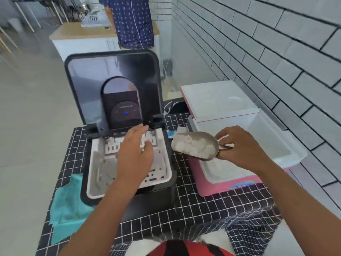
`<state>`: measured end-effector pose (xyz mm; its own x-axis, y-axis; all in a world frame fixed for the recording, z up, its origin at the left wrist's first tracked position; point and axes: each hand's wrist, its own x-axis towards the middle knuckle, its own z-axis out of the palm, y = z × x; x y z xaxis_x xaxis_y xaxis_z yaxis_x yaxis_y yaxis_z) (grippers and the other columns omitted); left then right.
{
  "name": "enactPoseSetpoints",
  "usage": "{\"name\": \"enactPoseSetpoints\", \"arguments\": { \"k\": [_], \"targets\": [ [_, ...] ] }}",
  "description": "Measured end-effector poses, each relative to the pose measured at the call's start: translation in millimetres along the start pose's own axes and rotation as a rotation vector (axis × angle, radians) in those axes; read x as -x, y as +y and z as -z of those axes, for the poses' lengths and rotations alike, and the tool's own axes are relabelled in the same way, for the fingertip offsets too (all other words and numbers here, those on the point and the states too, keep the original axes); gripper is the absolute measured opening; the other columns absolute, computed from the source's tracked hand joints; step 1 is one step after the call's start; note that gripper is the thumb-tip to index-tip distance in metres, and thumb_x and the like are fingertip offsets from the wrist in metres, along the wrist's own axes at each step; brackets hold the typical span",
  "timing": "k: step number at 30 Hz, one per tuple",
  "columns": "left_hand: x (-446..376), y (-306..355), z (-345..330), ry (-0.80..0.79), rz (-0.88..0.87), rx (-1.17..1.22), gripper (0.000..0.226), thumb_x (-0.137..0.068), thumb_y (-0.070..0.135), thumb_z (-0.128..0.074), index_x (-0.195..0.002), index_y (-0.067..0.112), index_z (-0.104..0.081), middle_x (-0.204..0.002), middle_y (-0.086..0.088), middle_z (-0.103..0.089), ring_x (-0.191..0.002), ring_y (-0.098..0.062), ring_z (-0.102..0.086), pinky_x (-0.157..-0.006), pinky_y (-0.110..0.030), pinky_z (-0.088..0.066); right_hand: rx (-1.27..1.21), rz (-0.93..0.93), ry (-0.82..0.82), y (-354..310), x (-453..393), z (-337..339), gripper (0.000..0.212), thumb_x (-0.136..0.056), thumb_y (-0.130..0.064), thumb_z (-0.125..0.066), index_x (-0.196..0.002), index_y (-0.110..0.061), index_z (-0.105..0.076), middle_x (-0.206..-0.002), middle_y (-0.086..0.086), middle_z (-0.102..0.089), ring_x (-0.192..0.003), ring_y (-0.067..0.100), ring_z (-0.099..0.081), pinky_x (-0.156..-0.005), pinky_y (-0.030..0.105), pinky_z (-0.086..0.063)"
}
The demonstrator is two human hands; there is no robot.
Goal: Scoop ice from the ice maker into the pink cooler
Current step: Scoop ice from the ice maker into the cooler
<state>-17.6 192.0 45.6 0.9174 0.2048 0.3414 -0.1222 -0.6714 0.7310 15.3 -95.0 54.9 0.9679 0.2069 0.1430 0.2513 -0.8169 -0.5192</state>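
Head view: right hand [239, 148] grips the handle of a metal scoop [195, 145] full of ice, held over the near-left rim of the open pink cooler [230, 183]; left hand [135, 154], fingers loosely spread, hovers over the basket of the ice maker [129, 163], partly blocking it. Ice maker lid raised upright behind. Teal cloth [68, 206] lies on the checked surface [203, 206] left of the machine; tiled wall [276, 52] just right of the cooler.

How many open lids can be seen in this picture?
2. The ice maker's dark lid stands raised behind its white basket. The pink cooler's white lid is swung back toward the tiled wall. No others show.
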Motion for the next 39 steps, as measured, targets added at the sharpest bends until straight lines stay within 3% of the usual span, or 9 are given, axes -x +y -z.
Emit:
{"name": "enactPoseSetpoints", "arguments": {
  "k": [3, 7, 10, 13, 18, 22, 28, 33, 39],
  "targets": [
    [-5, 29, -42, -0.085, -0.044, -0.014, 0.041, -0.09, 0.011, -0.056, -0.131, 0.019, -0.057, -0.136, 0.009, -0.053, -0.123, -0.006, -0.047, -0.102, -0.016, -0.029, 0.018, -0.104, 0.012, 48, 6, 23, 0.024, -0.058, -0.035, -0.084, -0.076, -0.029, -0.069, -0.098, -0.015, -0.063, -0.097, 0.006, -0.052, -0.079, 0.027, -0.043],
    [-8, 58, -100, -0.264, -0.04, -0.016, 0.038, -0.092, 0.021, -0.053, -0.128, 0.031, -0.053, -0.119, 0.021, -0.048, -0.105, 0.002, -0.044, -0.091, -0.019, -0.036, 0.027, -0.194, 0.045, 104, 14, 46, 0.027, -0.06, -0.029, -0.085, -0.083, -0.018, -0.075, -0.092, -0.013, -0.065, -0.092, 0.009, -0.055, -0.078, 0.03, -0.044],
    [-10, 68, -146, -0.406, -0.022, -0.134, 0.047, -0.094, 0.024, -0.05, -0.141, 0.018, -0.045, -0.141, 0.002, -0.046, -0.13, -0.016, -0.041, -0.109, -0.032, -0.034, 0.035, -0.293, 0.064, 138, 16, 56, 0.016, -0.062, -0.03, -0.082, -0.067, -0.023, -0.069, -0.078, -0.011, -0.063, -0.075, 0.009, -0.057, -0.065, 0.028, -0.042],
    [-4, 75, -183, -0.413, 0.021, -0.334, 0.055, -0.092, 0.027, -0.049, -0.141, 0.005, -0.037, -0.142, -0.012, -0.036, -0.133, -0.027, -0.033, -0.113, -0.038, -0.028, 0.144, -0.365, 0.007, 167, 13, 54, 0.043, -0.067, -0.031, -0.074, -0.043, -0.019, -0.041, -0.05, -0.004, -0.044, -0.049, 0.013, -0.045, -0.046, 0.026, -0.028],
    [9, 75, -212, -0.359, 0.1, -0.475, 0.079, -0.084, 0.008, -0.042, -0.151, -0.005, -0.001, -0.161, -0.017, 0.002, -0.148, -0.031, 0.005, -0.121, -0.039, -0.002, 0.42, -0.403, -0.155, 196, 6, 37, 0.011, -0.079, -0.025, -0.061, -0.071, -0.017, -0.063, -0.072, 0.001, -0.061, -0.068, 0.024, -0.059, -0.055, 0.025, -0.036],
    [10, 69, -212, -0.329, 0.073, -0.475, 0.076, -0.085, 0.003, -0.041, -0.151, -0.004, -0.005, -0.161, -0.016, 0.0, -0.149, -0.028, 0.002, -0.121, -0.037, -0.004, 0.486, -0.435, -0.123, 195, 1, 25, 0.007, -0.08, -0.02, -0.059, -0.084, -0.016, -0.062, -0.085, 0.005, -0.066, -0.072, 0.026, -0.059, -0.056, 0.026, -0.035],
    [11, 70, -212, -0.297, 0.074, -0.425, 0.073, -0.085, -0.001, -0.04, -0.151, -0.004, -0.011, -0.161, -0.014, -0.006, -0.149, -0.026, -0.003, -0.121, -0.036, -0.006, 0.48, -0.431, -0.063, 197, -2, 15, 0.012, -0.077, -0.023, -0.063, -0.071, -0.021, -0.053, -0.078, 0.003, -0.066, -0.073, 0.026, -0.064, -0.052, 0.025, -0.032],
    [11, 70, -211, -0.287, 0.075, -0.394, 0.072, -0.084, -0.002, -0.042, -0.151, -0.003, -0.015, -0.161, -0.013, -0.009, -0.148, -0.027, -0.006, -0.121, -0.038, -0.011, 0.479, -0.429, -0.019, 198, 1, 13, 0.016, -0.075, -0.018, -0.06, -0.064, -0.022, -0.049, -0.064, -0.001, -0.058, -0.059, 0.025, -0.055, -0.05, 0.025, -0.029],
    [7, 74, -197, -0.31, 0.056, -0.324, 0.067, -0.09, 0.008, -0.049, -0.151, 0.002, -0.021, -0.16, -0.008, -0.014, -0.147, -0.022, -0.014, -0.117, -0.029, -0.018, 0.258, -0.334, 0.023, 192, 4, 19, 0.025, -0.083, -0.022, -0.058, -0.059, -0.018, -0.055, -0.055, -0.004, -0.055, -0.049, 0.018, -0.048, -0.045, 0.025, -0.03]
  ]
}}
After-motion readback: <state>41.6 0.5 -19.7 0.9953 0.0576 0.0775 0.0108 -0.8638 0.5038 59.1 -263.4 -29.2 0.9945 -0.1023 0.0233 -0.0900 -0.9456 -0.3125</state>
